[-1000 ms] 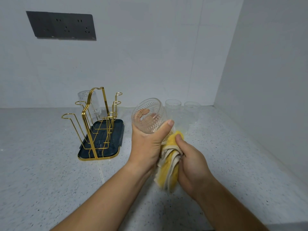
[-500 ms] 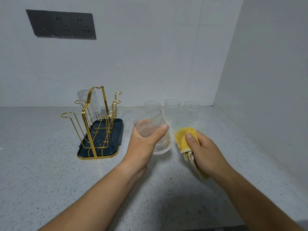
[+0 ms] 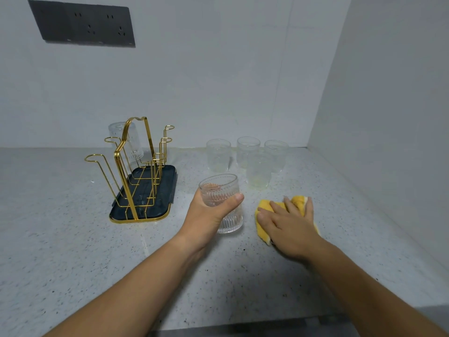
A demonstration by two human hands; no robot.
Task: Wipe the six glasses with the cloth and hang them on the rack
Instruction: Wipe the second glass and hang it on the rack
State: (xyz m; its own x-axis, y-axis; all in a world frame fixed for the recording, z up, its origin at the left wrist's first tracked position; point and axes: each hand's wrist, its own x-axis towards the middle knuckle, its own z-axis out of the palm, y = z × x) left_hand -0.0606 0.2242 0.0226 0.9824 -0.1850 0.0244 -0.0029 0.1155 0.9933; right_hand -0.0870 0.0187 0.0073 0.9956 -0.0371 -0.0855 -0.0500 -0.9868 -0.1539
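My left hand (image 3: pixel 209 212) grips a ribbed clear glass (image 3: pixel 224 203), held upright just right of the rack. My right hand (image 3: pixel 288 221) lies flat with straight fingers on the yellow cloth (image 3: pixel 263 229), which rests on the counter. The gold wire rack (image 3: pixel 132 166) stands on its dark tray (image 3: pixel 167 176) to the left. One glass (image 3: pixel 122 136) hangs upside down on the rack's far left peg. Several more clear glasses (image 3: pixel 218 155) stand upright in a group near the back wall.
The speckled grey counter (image 3: pixel 73 251) runs to a white wall at the back and a side wall on the right. A dark socket panel (image 3: pixel 82 23) sits high on the back wall. The counter's front edge (image 3: pixel 243 327) is near the bottom.
My right hand moved right and down and laid the cloth on the counter, fingers now flat on it. My left hand turned the glass upright and lowered it.
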